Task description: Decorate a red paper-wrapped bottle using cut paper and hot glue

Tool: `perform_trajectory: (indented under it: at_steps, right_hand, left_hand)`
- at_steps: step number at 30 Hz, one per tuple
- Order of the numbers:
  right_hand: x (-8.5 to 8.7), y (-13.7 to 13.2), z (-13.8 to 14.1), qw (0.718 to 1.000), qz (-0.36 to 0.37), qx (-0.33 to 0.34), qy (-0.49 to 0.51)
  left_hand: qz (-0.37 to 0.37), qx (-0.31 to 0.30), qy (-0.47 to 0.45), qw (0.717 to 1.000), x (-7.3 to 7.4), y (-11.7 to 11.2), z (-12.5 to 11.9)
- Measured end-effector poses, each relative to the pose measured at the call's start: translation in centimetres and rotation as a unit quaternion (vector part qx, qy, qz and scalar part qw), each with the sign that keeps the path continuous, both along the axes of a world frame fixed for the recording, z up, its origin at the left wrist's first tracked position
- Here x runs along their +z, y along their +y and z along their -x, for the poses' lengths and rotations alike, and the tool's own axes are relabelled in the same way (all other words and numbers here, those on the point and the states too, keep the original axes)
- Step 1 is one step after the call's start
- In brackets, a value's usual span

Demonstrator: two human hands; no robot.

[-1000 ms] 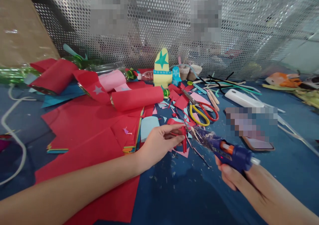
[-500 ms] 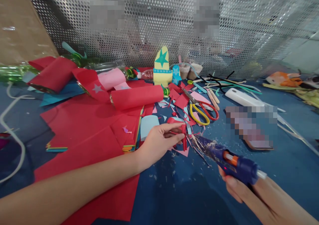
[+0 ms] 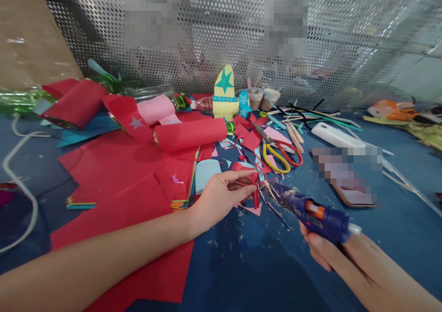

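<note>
Between its thumb and fingers, my left hand (image 3: 221, 199) pinches a small folded strip of red paper (image 3: 255, 193), held upright just above the table. My right hand (image 3: 331, 252) is wrapped round the handle of a dark blue glue gun (image 3: 312, 210) with an orange part and a white glue stick at its rear. The gun's nozzle, covered in stringy dried glue, points left and is at or very near the red strip; whether it touches I cannot tell. Scissors (image 3: 281, 153) with red and yellow handles lie behind the nozzle. Paper scraps (image 3: 251, 139) surround them.
Red paper sheets (image 3: 117, 238) spread under my left forearm. Behind lie a red-wrapped bottle (image 3: 193, 134) and a yellow paper-covered bottle (image 3: 226, 102). A phone (image 3: 345, 178) and a white device (image 3: 336, 137) lie right. A perforated metal panel (image 3: 214, 31) closes the back.
The glue gun and my right hand have shifted slightly left, bringing the nozzle closer to the red strip. My left hand keeps its pinch in nearly the same place.
</note>
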State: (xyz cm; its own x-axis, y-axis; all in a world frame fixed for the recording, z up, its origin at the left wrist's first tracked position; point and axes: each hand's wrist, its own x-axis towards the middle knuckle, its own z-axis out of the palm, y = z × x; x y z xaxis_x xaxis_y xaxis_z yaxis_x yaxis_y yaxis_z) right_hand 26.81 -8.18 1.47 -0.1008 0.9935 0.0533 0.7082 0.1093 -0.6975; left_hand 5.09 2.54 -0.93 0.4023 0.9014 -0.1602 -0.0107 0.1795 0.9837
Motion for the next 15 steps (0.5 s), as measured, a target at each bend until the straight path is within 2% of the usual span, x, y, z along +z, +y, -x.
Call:
perform_trajectory:
  at_steps: [7, 11, 15]
  right_hand:
    - [0.3, -1.4, -0.2, 1.0, 0.017, 0.008, 0.002]
    - [0.7, -1.9, -0.4, 0.999, 0.021, 0.043, -0.026]
    - [1.2, -1.8, -0.2, 0.997, 0.01, 0.049, -0.051]
  left_hand:
    - [0.004, -0.002, 0.0, 1.0, 0.0, 0.1, 0.0]
    - [0.005, 0.001, 0.002, 1.0, 0.0, 0.1, 0.0]
    - [0.011, 0.006, 0.013, 1.0, 0.1, 0.0, 0.1]
